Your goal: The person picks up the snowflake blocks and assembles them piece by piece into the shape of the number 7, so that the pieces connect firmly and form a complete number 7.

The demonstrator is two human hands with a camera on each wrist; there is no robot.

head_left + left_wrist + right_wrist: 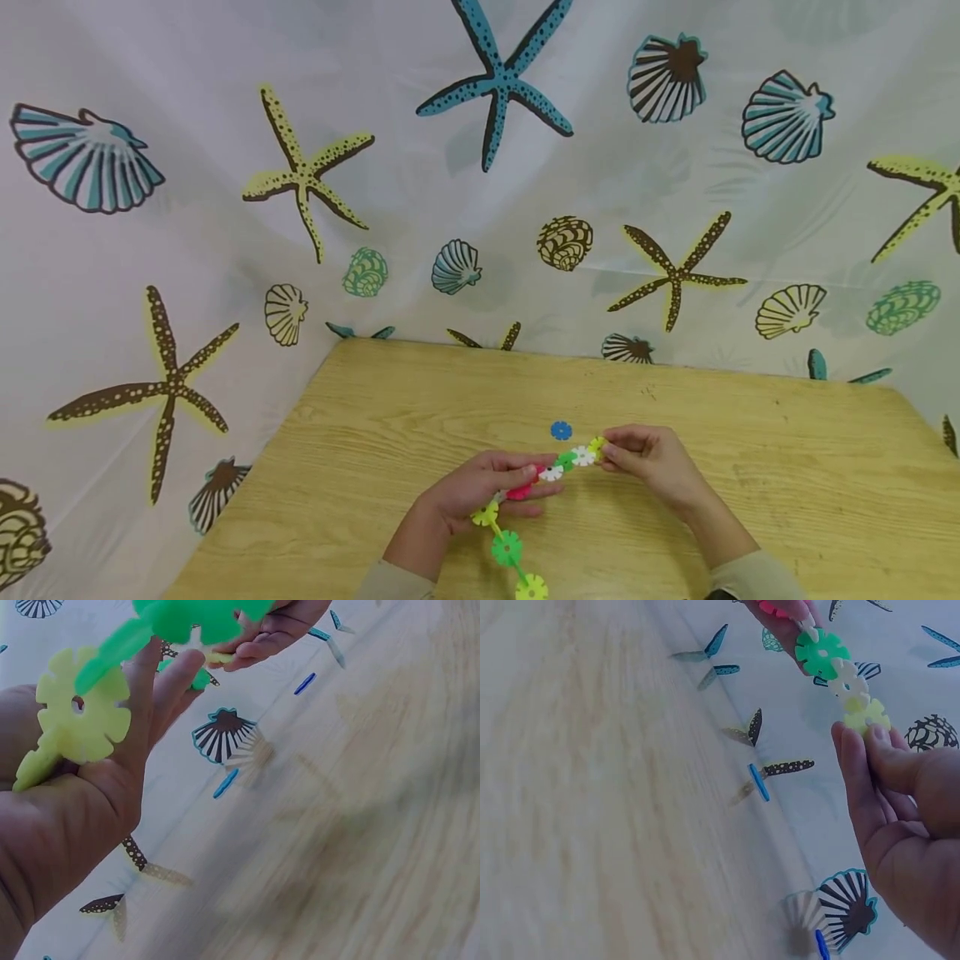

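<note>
A chain of notched plastic flower discs [507, 547], yellow, green, pink and white, runs between both hands above the table. My left hand [472, 487] holds it partway along, thumb on a pink disc [520, 491] and fingers stretched beneath. Below that hand the chain trails toward the near edge, ending in view at a yellow disc [532, 587]. My right hand [663, 467] pinches the yellow disc [867, 715] at the upper end between thumb and fingers. Beside it sit a white disc [848, 682] and a green disc [823, 654].
A loose blue disc [561, 430] lies on the wooden table [360, 417], just beyond the hands. In the right wrist view two thin blue pieces [758, 782] appear edge-on. A white curtain [420, 208] printed with starfish and shells borders the table at the back and sides.
</note>
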